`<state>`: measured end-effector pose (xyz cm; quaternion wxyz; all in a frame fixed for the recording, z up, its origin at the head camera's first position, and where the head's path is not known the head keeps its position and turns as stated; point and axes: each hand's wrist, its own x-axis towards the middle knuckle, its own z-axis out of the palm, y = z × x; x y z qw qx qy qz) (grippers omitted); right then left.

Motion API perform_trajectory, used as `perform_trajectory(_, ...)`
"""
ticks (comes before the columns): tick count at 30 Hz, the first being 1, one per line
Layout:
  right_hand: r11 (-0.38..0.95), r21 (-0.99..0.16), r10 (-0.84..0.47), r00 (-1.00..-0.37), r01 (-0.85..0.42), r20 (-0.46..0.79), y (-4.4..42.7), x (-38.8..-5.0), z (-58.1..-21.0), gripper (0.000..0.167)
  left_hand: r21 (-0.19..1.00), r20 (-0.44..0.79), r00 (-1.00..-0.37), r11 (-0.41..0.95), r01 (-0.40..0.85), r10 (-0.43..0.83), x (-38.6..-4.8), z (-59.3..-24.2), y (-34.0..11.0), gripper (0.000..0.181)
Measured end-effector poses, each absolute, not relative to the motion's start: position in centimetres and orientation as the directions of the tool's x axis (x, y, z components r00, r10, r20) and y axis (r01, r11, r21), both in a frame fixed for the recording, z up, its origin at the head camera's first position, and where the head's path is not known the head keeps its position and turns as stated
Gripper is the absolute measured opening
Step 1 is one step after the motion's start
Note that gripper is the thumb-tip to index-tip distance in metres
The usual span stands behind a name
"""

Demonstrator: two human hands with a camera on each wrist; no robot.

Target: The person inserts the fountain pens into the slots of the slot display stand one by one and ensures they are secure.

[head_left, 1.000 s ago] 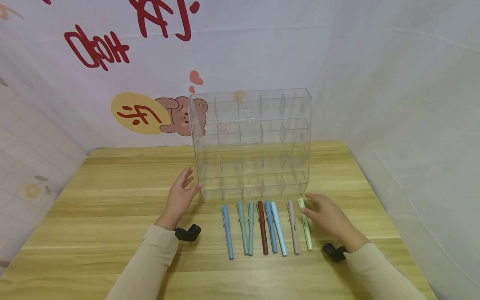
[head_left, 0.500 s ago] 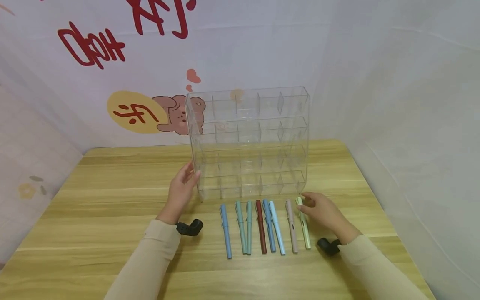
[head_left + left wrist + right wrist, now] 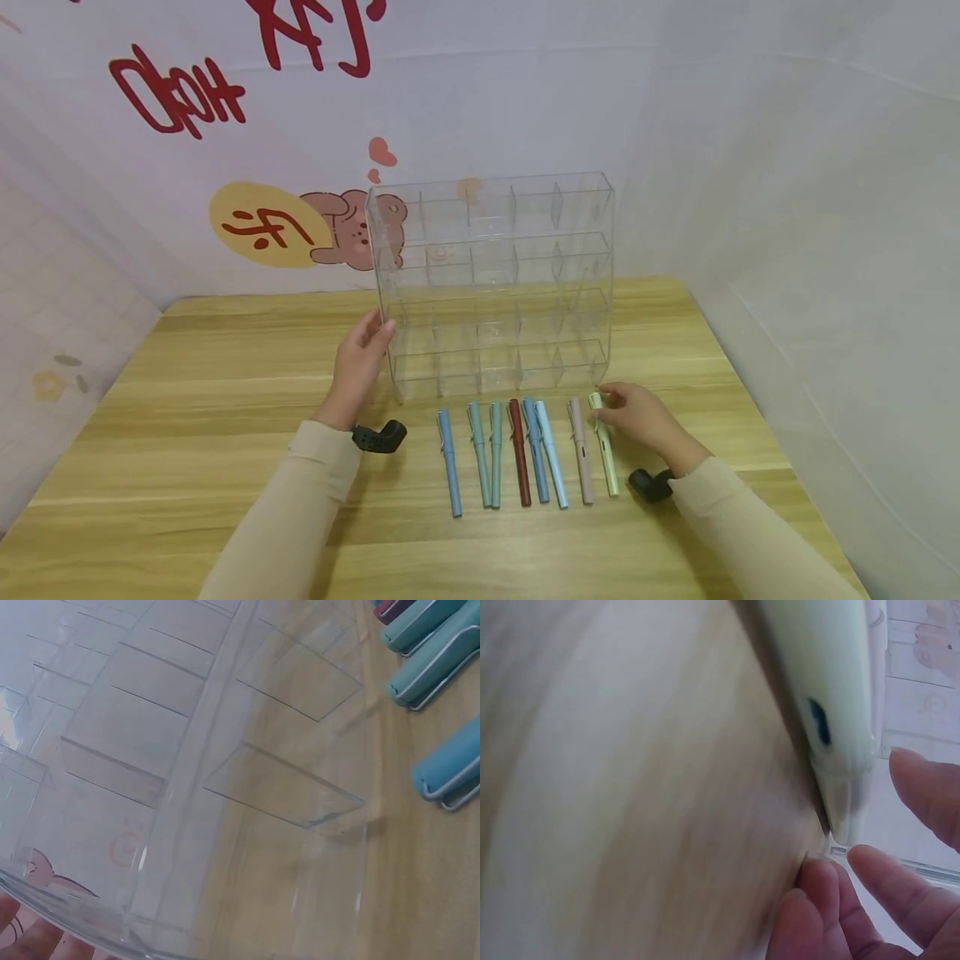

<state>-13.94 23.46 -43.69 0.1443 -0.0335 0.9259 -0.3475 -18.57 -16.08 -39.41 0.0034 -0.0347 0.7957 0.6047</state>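
On the tabletop [image 3: 180, 467], R hand [image 3: 641, 417] has fingers parted by the pale-green pen [image 3: 606, 451], w/ L hand [image 3: 358, 367] against the clear rack's [image 3: 491, 312] side, fingers relaxed.

There are eight pens [image 3: 537, 454]: two blue pens [image 3: 450, 467], two teal pens [image 3: 481, 458], one red pen [image 3: 521, 457], one light blue pen [image 3: 552, 457], one mauve pen [image 3: 582, 454] and one pale green pen [image 3: 606, 454]. One rack [image 3: 491, 292] has four tiers [image 3: 495, 357]. There are one left hand [image 3: 357, 367], one right hand [image 3: 643, 418], two sleeves [image 3: 285, 508], two cameras [image 3: 381, 437], one table [image 3: 187, 417] and one bear [image 3: 351, 233].
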Motion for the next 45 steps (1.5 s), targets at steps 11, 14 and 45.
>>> perform_trajectory(11,0.763,-0.643,-0.141,-0.956,0.059,-0.255,23.1,-14.5,-43.6,0.051,0.968,-0.063,-0.997,0.238,-0.074,-0.055,-19.6,-38.6,-15.7,0.070)
perform_trajectory(14,0.763,-0.643,-0.135,-0.956,0.067,-0.260,23.0,-14.5,-43.5,0.051,0.966,-0.071,-0.995,0.244,-0.085,-0.063,-19.9,-38.5,-15.6,0.070)
perform_trajectory(45,0.668,-0.722,-0.052,-0.957,0.179,-0.286,23.1,-14.8,-42.6,0.045,0.972,-0.082,-0.989,0.211,-0.107,-0.122,-20.9,-38.7,-15.1,0.051)
